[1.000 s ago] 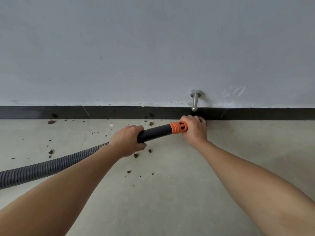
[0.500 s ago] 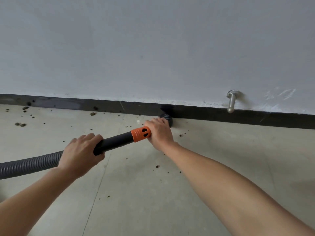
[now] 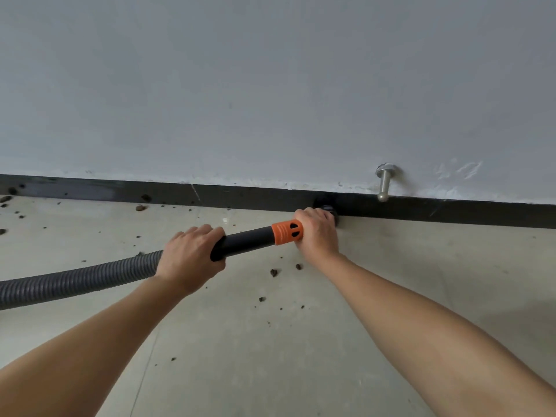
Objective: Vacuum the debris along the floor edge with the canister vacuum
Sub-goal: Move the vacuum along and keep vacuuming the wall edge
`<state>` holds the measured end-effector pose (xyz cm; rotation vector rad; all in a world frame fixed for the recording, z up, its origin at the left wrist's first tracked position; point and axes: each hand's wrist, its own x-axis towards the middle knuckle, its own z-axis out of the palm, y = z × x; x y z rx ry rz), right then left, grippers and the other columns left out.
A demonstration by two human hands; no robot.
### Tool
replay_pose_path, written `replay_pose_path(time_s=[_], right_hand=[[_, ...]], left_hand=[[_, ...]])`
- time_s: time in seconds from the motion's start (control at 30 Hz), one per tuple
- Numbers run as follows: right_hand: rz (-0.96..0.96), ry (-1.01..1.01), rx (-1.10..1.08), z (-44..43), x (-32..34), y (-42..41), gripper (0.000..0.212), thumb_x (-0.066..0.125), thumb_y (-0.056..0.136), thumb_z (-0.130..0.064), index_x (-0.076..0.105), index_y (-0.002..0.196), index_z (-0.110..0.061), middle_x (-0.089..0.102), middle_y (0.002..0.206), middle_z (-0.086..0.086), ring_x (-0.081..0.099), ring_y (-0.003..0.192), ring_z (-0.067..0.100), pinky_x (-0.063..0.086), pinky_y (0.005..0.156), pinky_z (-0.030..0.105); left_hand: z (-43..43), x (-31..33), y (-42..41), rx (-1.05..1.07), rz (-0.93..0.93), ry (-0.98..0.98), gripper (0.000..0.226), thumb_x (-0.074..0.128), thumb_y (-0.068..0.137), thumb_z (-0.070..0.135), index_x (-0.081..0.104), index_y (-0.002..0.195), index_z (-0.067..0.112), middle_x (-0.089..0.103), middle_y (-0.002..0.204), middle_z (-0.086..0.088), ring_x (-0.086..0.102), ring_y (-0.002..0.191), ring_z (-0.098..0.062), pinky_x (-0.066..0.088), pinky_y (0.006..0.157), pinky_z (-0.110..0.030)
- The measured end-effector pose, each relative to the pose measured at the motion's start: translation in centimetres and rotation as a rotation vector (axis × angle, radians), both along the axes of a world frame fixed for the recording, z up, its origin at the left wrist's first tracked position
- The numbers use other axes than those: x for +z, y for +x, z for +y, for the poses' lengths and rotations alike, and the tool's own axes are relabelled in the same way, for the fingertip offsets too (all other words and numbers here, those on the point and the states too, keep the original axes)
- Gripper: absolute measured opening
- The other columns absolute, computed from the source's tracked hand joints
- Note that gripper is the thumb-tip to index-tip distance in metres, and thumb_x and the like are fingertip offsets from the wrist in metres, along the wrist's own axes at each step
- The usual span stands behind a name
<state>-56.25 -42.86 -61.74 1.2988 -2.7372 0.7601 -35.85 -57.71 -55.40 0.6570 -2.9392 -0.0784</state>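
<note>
A grey wall [image 3: 270, 85] fills the upper frame above a pale floor [image 3: 301, 371], with a black skirting strip [image 3: 451, 213] between them. A ribbed hose [image 3: 75, 279] runs in from the left edge to a black tube [image 3: 246, 240]. The left grip [image 3: 189, 257] curls round the tube's rear. The right grip [image 3: 316, 233] wraps its front past the orange collar [image 3: 285, 232], and the nozzle [image 3: 329, 210] meets the skirting at centre-right. Debris crumbs [image 3: 273, 272] lie scattered left and below.
</note>
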Motion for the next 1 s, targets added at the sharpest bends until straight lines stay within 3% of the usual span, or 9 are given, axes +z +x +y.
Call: replay_pose_path(time_s=[0.13, 0.27, 0.43, 0.57, 0.67, 0.77, 0.87, 1.0], right_hand=[[-0.088, 0.013, 0.242, -5.8, 1.3, 4.8, 0.018, 0.066, 0.081, -0.013, 0.05, 0.084, -0.021, 0.05, 0.082, -0.004, 0.048, 0.084, 0.017, 0.039, 0.095, 0.038], [-0.054, 0.066, 0.39, -5.8, 1.9, 7.2, 0.015, 0.067, 0.082, -0.022, 0.052, 0.086, -0.021, 0.058, 0.082, -0.002, 0.051, 0.08, 0.018, 0.043, 0.087, 0.038], [-0.029, 0.062, 0.205, 0.8, 2.7, 5.3, 0.021, 0.069, 0.079, -0.027, 0.048, 0.078, -0.023, 0.053, 0.071, -0.005, 0.048, 0.068, 0.018, 0.036, 0.067, 0.03], [-0.241, 0.142, 0.097, 5.6, 3.2, 7.2, 0.016, 0.068, 0.077, -0.031, 0.054, 0.079, -0.024, 0.057, 0.067, -0.007, 0.054, 0.062, 0.015, 0.034, 0.052, 0.025], [-0.46, 0.171, 0.13, 6.7, 2.9, 12.2, 0.017, 0.067, 0.073, -0.035, 0.056, 0.081, -0.026, 0.061, 0.07, -0.006, 0.058, 0.065, 0.015, 0.045, 0.056, 0.029], [-0.598, 0.245, 0.261, 6.7, 2.5, 18.9, 0.022, 0.065, 0.076, -0.033, 0.052, 0.092, -0.026, 0.062, 0.076, -0.002, 0.058, 0.068, 0.022, 0.043, 0.059, 0.033], [-0.485, 0.269, 0.35, 6.8, 2.4, 25.7, 0.029, 0.059, 0.086, -0.032, 0.047, 0.109, -0.019, 0.063, 0.084, 0.003, 0.055, 0.068, 0.024, 0.04, 0.062, 0.032], [-0.388, 0.246, 0.393, 7.5, 2.2, 31.3, 0.028, 0.056, 0.091, -0.031, 0.044, 0.111, -0.016, 0.064, 0.093, 0.004, 0.061, 0.076, 0.027, 0.038, 0.067, 0.034]], left_hand=[[-2.6, 2.4, 6.6, 0.18, -0.086, -0.005, 0.021, 0.071, 0.078, 0.027, 0.058, 0.092, 0.019, 0.054, 0.075, 0.005, 0.047, 0.065, -0.018, 0.029, 0.057, -0.028], [-3.1, 4.2, 9.8, 0.188, -0.16, 0.013, 0.019, 0.067, 0.08, 0.029, 0.055, 0.095, 0.024, 0.054, 0.079, 0.006, 0.049, 0.07, -0.018, 0.031, 0.066, -0.03], [-1.9, 4.6, 5.6, 0.028, -0.231, 0.116, 0.02, 0.066, 0.08, 0.031, 0.051, 0.092, 0.028, 0.057, 0.082, 0.006, 0.052, 0.073, -0.017, 0.032, 0.072, -0.03], [-1.1, 5.0, 3.6, -0.032, -0.299, 0.201, 0.022, 0.071, 0.075, 0.024, 0.054, 0.089, 0.028, 0.058, 0.079, 0.006, 0.052, 0.067, -0.012, 0.038, 0.067, -0.029], [-1.7, 4.7, 6.0, -0.033, -0.41, 0.14, 0.024, 0.072, 0.076, 0.02, 0.053, 0.085, 0.03, 0.057, 0.079, 0.008, 0.054, 0.078, -0.015, 0.044, 0.07, -0.03], [-2.7, 4.4, 10.8, -0.031, -0.501, 0.039, 0.025, 0.068, 0.078, 0.018, 0.049, 0.079, 0.034, 0.053, 0.079, 0.012, 0.051, 0.079, -0.011, 0.035, 0.068, -0.024], [-3.4, 4.0, 16.5, -0.082, -0.457, -0.034, 0.029, 0.074, 0.075, 0.017, 0.05, 0.078, 0.034, 0.051, 0.078, 0.016, 0.047, 0.078, -0.008, 0.033, 0.072, -0.022], [-3.0, 3.5, 22.7, -0.095, -0.396, -0.055, 0.04, 0.089, 0.051, 0.014, 0.057, 0.071, 0.028, 0.051, 0.071, 0.014, 0.053, 0.069, -0.014, 0.049, 0.071, -0.032]])
